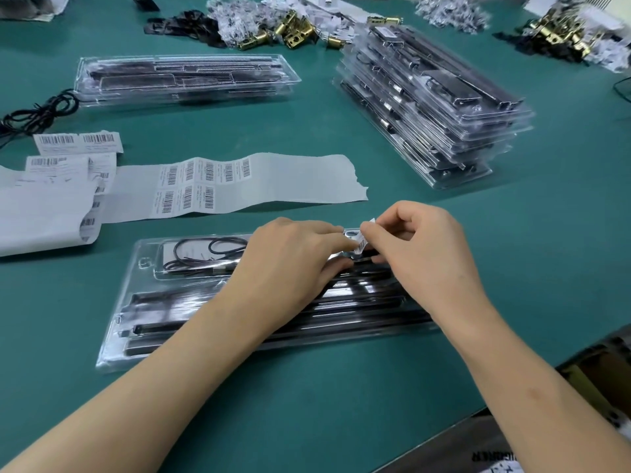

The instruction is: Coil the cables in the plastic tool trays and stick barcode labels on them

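A clear plastic tool tray lies in front of me on the green table, with black metal parts in it. A thin black cable lies coiled in its upper left compartment. Both hands meet over the tray's upper middle. My right hand pinches a small white barcode label between thumb and fingers. My left hand also pinches the label's lower end, fingers resting on the tray. A label backing sheet with several barcode labels lies just beyond the tray.
A stack of filled trays stands at the right rear, and another tray at the left rear. A loose black cable lies at far left. Brass lock parts and small bags lie along the back. A cardboard box sits near right.
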Available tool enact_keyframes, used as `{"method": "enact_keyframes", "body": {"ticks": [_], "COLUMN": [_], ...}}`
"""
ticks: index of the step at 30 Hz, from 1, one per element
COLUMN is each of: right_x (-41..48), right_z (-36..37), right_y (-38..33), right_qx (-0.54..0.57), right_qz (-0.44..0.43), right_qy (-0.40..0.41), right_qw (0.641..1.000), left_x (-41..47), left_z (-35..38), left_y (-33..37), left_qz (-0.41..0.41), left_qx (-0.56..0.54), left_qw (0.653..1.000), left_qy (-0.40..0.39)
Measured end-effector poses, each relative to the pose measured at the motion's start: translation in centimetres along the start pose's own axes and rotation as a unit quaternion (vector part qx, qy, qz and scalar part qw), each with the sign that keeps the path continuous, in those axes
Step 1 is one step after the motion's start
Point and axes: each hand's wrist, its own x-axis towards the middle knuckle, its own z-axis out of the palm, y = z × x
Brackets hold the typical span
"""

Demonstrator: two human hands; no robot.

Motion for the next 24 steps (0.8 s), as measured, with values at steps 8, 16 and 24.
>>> {"method": "enact_keyframes", "body": {"ticks": [8, 16, 24], "right_x": [0.2, 0.1, 0.4], "right_z": [-0.2, -0.7, -2.0], "right_y": [0.2, 0.3, 1.3], "right_qx": [0.01, -0.012, -0.198], "right_qz": [0.005, 0.021, 0.011], "right_qy": [-0.003, -0.004, 0.021], "right_qw": [1.0, 1.0, 0.98], "left_x": [0.1, 0.3, 0.3], "left_z": [-0.2, 0.3, 0.2], "left_y": [0.1, 0.0, 0.1], "left_qz": [0.027, 0.109, 0.077], "left_qx": [0.044, 0.111, 0.116], "left_qw": [0.998, 0.987, 0.99], "left_qy": [-0.023, -0.026, -0.03]}}
